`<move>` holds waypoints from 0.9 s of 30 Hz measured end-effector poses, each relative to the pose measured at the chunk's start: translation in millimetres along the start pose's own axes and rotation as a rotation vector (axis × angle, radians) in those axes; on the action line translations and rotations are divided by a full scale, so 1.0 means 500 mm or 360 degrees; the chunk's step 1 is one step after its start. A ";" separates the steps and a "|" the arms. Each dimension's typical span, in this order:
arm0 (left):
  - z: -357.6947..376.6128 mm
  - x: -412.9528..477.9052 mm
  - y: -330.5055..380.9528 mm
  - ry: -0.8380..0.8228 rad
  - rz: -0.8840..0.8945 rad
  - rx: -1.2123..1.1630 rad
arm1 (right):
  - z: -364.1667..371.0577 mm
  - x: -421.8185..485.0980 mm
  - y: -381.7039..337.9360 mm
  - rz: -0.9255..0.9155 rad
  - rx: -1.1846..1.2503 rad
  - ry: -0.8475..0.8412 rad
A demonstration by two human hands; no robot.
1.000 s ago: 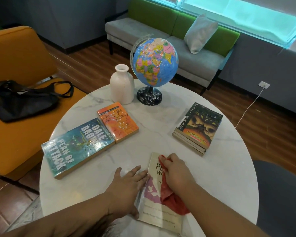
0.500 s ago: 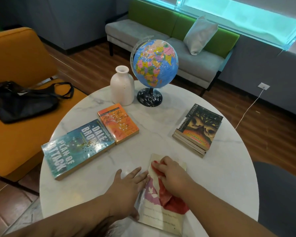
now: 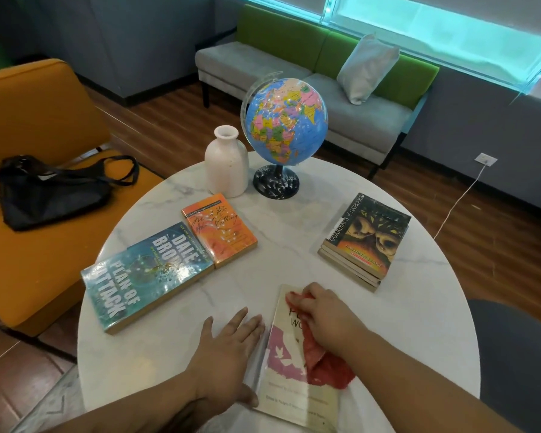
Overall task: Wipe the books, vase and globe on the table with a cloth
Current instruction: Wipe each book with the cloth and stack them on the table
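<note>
left hand [image 3: 228, 348] lay flat against cream book [image 3: 294, 390] | right hand [image 3: 322, 314] gripped red cloth [image 3: 330, 368] | even full-length strokes seemed best

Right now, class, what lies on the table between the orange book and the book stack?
Nothing: in the head view, only bare table separates the orange book from the book stack.

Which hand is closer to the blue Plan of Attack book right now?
Left. The left hand rests flat on the table just right of the Plan of Attack book. The right hand is farther right, holding the red cloth on the cream book.
</note>
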State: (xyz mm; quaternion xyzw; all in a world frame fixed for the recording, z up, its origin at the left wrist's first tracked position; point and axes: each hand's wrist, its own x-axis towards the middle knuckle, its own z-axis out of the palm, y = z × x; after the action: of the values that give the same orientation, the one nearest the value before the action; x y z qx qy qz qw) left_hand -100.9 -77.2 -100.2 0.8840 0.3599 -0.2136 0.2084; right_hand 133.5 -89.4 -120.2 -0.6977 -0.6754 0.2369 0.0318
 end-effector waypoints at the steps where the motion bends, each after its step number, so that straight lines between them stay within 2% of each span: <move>1: -0.002 0.000 0.001 0.0006 -0.0014 0.0007 | 0.001 0.016 0.002 0.0089 -0.0059 0.0059; 3: -0.004 0.000 0.003 0.0020 -0.0031 0.0025 | 0.004 0.027 -0.019 0.0150 -0.0230 0.0046; 6: -0.002 0.000 0.001 0.0047 -0.0048 0.0033 | 0.017 -0.020 -0.068 -0.0150 -0.0440 -0.0134; 8: 0.002 -0.001 -0.001 0.0056 -0.0064 0.0013 | 0.034 -0.074 -0.079 -0.0504 -0.0362 -0.0145; 10: 0.004 -0.002 -0.002 0.0060 -0.0067 -0.0017 | 0.040 -0.117 -0.060 -0.0621 -0.0158 -0.0171; 12: 0.006 -0.002 -0.003 0.0077 -0.0045 -0.0042 | 0.030 -0.127 -0.029 -0.0460 0.0015 -0.0120; 14: 0.006 -0.002 -0.002 0.0080 -0.0006 -0.0036 | 0.018 -0.101 0.004 -0.0215 0.0131 0.0121; 17: 0.004 0.000 0.000 0.0077 0.0042 0.0010 | 0.007 -0.059 -0.010 0.0057 -0.0058 0.0225; 19: 0.000 0.003 -0.001 0.0074 0.0064 0.0039 | 0.024 -0.070 -0.055 -0.0095 -0.0160 0.0127; 23: -0.003 0.005 0.002 0.0063 0.0071 0.0084 | 0.088 -0.155 -0.099 -0.0708 -0.0135 -0.0026; 26: -0.004 0.010 0.002 0.0031 0.0096 0.0147 | 0.089 -0.188 -0.048 -0.0861 -0.0124 -0.0132; 27: -0.005 0.011 0.002 0.0023 0.0107 0.0155 | 0.080 -0.193 -0.030 -0.0831 -0.0083 -0.0143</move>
State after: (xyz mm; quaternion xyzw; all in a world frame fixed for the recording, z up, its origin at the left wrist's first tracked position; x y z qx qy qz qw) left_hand -96.2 -73.7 -100.8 0.9062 0.3206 -0.2172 0.1696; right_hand 107.2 -191.5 -122.5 -0.4892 -0.8391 0.2341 0.0439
